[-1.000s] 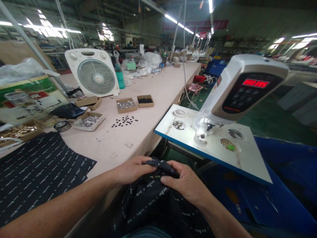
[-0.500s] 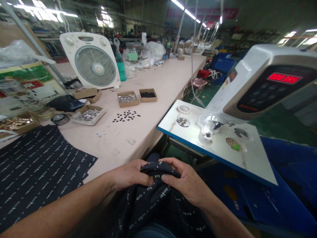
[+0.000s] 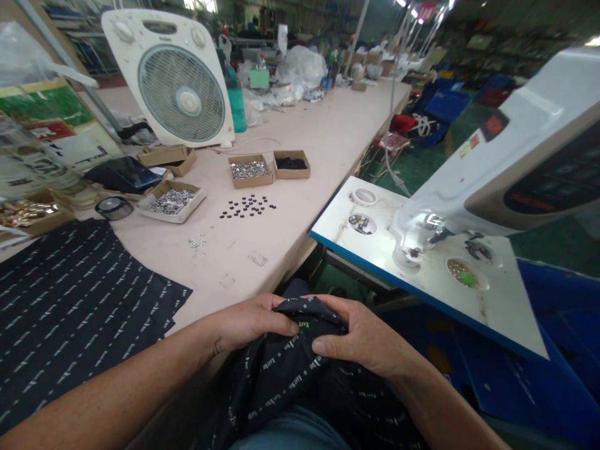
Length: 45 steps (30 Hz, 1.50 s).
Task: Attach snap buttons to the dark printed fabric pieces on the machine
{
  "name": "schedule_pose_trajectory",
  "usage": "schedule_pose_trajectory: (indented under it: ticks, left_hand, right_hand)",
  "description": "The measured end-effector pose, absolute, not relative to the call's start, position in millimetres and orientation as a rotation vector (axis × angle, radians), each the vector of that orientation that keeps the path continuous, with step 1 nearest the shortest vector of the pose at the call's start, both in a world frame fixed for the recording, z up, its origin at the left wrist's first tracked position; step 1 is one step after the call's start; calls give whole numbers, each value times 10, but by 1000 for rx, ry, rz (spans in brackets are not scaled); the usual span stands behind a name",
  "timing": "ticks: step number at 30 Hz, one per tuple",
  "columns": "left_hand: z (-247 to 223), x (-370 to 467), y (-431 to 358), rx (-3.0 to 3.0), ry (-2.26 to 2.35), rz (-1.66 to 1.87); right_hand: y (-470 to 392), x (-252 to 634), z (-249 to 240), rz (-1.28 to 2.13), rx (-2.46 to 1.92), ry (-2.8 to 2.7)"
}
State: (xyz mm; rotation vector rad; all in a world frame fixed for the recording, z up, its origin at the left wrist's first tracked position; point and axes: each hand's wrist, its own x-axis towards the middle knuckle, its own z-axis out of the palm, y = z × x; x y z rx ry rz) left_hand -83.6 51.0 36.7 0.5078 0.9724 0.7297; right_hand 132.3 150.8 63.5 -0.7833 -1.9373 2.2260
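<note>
Dark cloth printed with white lettering lies bunched over my lap, its upper edge folded. My left hand pinches the fold from the left, thumb on top. On the right side, my right hand grips the same fold, with its fingers behind the cloth and its thumb in front. A small label shows between the two thumbs. More cloth of the same print lies flat on the table at the left.
A press machine stands on a white board at the right. On the table are boxes of metal parts, loose black pieces and a fan.
The view has shifted, so the machine sits further right and the fan higher. Both hands keep hold of the cloth; my right thumb is slightly further from the left one.
</note>
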Motion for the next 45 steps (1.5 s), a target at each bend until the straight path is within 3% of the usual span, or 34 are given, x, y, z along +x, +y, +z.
schedule_pose_trajectory:
  ticks: [14,25,33,38,45]
  left_hand:
    - [304,-982,507,591,944,602]
    - [325,-922,453,492,936,692]
    - [206,-722,529,616,1019,888]
    - [12,-579,629,874,1100,977]
    - [-197,-676,575,1219,1220,769]
  right_hand:
    - [1570,1258,512,2143,-826,-2014]
    - [1551,1217,509,2142,-822,-2047]
    - [1832,1214,613,1733,-944,-2446]
    - [1926,680,795,1225,-895,-2538]
    - [1894,-608,473,1256,-607,-2590]
